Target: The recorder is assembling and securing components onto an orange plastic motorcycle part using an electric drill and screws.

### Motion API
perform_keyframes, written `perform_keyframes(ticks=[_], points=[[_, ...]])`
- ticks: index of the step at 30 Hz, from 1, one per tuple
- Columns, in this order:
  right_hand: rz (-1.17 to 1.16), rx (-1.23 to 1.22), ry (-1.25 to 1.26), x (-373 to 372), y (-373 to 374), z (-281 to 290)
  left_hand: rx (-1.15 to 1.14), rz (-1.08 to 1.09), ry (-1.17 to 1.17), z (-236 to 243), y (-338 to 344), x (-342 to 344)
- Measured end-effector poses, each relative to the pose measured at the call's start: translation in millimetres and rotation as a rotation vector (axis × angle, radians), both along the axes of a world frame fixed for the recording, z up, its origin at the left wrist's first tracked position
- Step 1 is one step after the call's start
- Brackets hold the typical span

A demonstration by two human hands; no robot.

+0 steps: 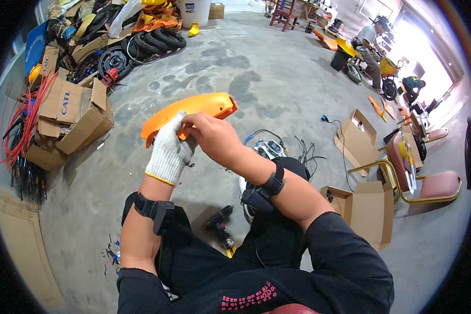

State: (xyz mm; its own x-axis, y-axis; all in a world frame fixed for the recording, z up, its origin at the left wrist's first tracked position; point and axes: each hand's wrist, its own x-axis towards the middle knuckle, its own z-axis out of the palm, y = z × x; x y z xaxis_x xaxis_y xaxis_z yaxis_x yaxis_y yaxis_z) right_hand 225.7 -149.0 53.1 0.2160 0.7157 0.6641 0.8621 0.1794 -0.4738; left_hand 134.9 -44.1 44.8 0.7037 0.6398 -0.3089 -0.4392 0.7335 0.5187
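Observation:
My left hand (168,152), in a white knit glove, grips the lower edge of a curved orange plastic panel (201,106) held up in front of me. My bare right hand (213,137) is closed on the same panel just right of the glove, fingers pinching its underside. Both forearms wear black wrist straps. Below my hands, a black cordless drill (221,226) lies on the concrete floor between my knees, and a part with loose wires (269,148) sits just beyond my right forearm.
Open cardboard boxes (70,118) and red cables (23,118) lie left; tyres (157,39) at the back. More boxes (362,206) and a gold-framed chair (429,183) stand right. Two people (371,44) work on vehicles at far right.

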Motion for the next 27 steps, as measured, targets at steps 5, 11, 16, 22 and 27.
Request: perform_keyframes(ticks=[5,11,16,22,27], points=[[-0.032,-0.008,0.023,-0.3,2.1,-2.8,-0.012,0.017,0.002,0.8,-2.1,1.7],[-0.050,0.010,0.023,-4.6,0.5,1.3,-0.009,-0.033,-0.023,-0.8,1.3,-1.3],[-0.048,0.013,-0.003,-1.0,-2.6,1.9,-0.022,0.016,0.038,0.3,-0.5,0.9],[0.045,0.000,0.016,2.5,-3.0,1.2,0.003,-0.022,0.043,2.7,-0.2,0.4],[-0.060,0.048,0.016,-1.8,-0.7,-0.7,0.021,-0.039,0.013,3.3,-1.6,-1.7]])
